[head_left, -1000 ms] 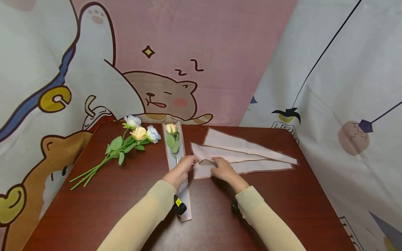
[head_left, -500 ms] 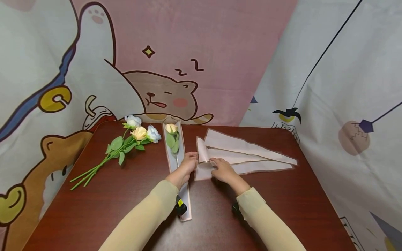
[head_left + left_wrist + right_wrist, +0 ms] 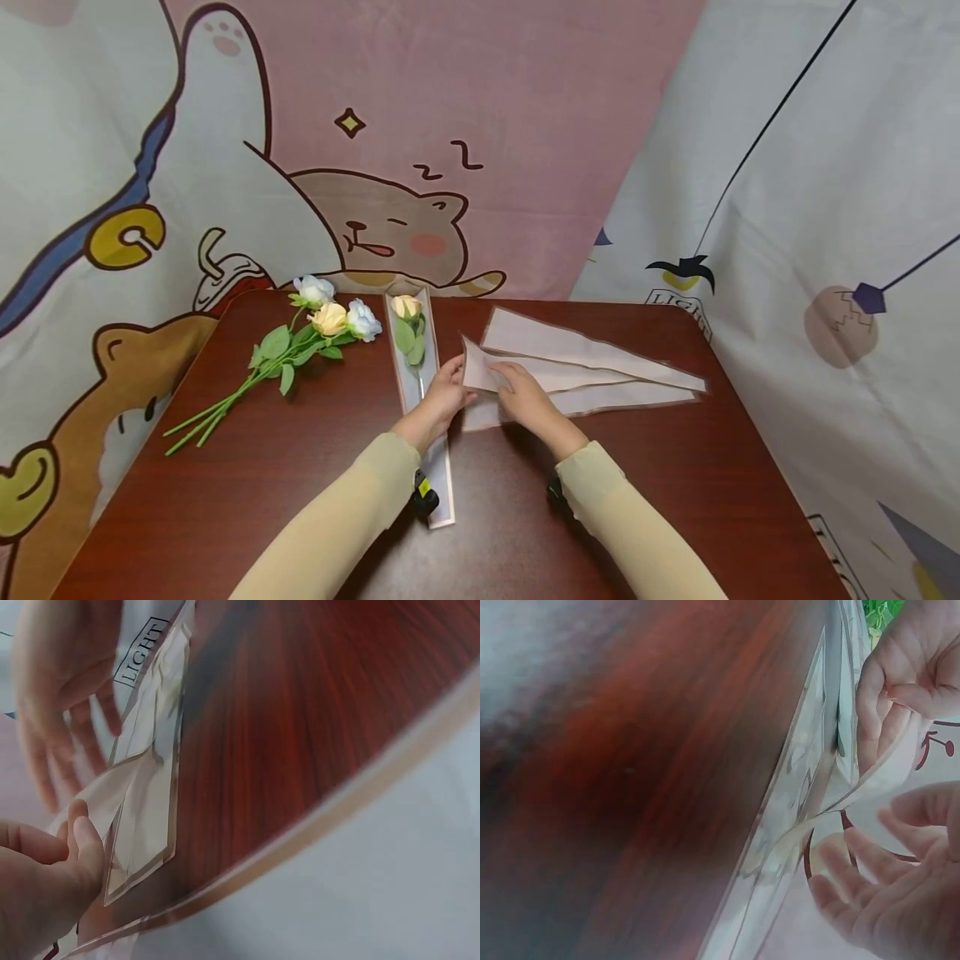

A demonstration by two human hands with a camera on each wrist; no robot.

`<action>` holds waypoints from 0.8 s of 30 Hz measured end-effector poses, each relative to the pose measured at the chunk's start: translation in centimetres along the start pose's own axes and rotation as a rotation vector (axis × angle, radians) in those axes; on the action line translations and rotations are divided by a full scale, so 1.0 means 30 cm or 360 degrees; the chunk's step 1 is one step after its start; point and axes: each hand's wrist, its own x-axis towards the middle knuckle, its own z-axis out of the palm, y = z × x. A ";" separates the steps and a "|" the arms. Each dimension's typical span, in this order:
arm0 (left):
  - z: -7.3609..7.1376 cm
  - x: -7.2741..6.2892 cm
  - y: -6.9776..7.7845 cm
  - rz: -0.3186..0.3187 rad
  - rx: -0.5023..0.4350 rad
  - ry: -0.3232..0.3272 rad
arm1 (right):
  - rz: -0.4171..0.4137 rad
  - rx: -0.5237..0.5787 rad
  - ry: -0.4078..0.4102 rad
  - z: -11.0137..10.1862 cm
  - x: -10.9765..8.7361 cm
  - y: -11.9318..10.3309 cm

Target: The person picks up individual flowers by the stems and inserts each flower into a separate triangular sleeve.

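Note:
The left hand pinches the raised wide end of the middle pale pink flower sleeve, a tapered sheet with a brownish border. In the left wrist view its thumb and fingers close on the sleeve's edge. Beside that lifted end is the right hand, its fingers loosely spread; in the right wrist view those fingers pinch nothing. Two more sleeves lie flat, one farther back and one nearer. Under the left forearm runs a narrow sleeve holding a peach rose.
On the left of the dark red-brown table lie loose roses, pale blue and peach, with green stems toward the front left. A cartoon-printed cloth hangs behind the table.
The sleeve's wide end first folded back to the right, then came up toward the left hand, which now grips it. The right hand stays beside it, its fingers loosened.

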 end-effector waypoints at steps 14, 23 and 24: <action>-0.008 -0.043 -0.001 0.0249 0.0110 -0.0085 | -0.0229 0.0149 0.0322 -0.003 0.015 -0.040; -0.010 -0.117 0.004 0.0362 0.0208 -0.0204 | -0.0328 0.0082 0.0429 -0.010 -0.037 -0.047; -0.010 -0.125 0.002 0.0370 0.0228 -0.0219 | -0.0331 0.0055 0.0443 -0.010 -0.046 -0.047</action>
